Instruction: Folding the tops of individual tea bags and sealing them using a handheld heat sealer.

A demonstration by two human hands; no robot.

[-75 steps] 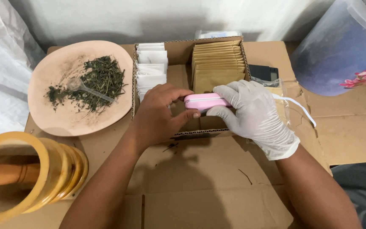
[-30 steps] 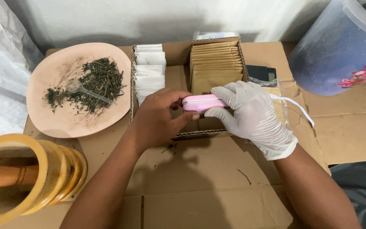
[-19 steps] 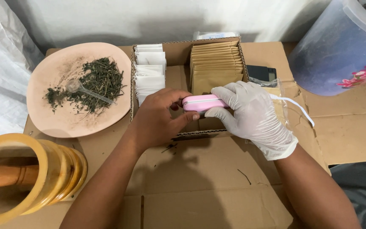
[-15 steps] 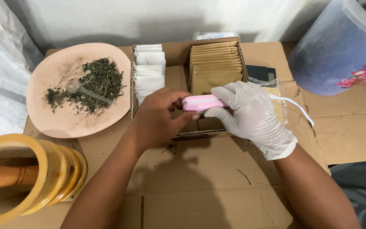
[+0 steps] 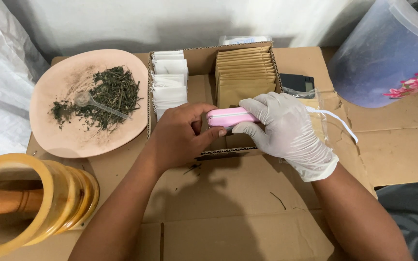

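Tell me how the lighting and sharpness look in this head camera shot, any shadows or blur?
Head view: soft, even light with no harsh glare; both arms cast a faint shadow on the cardboard sheet beneath them. The left hand, gloved right hand and pink device are sharp, as are the dried herbs. The wooden mortar at the near corner looks softer and stretched.

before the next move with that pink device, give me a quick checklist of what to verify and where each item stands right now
1. Pink device held by both hands: ok; bare left hand at its left end, gloved right hand over its right end.
2. Device over the open cardboard box: ok.
3. Something caught in the device: cannot tell; fingers hide it.
4. White cord free of snags: ok; it trails right.
5. Brown envelopes and white bags stacked in box: ok.
6. Plate of dried herbs clear of the arms: ok.
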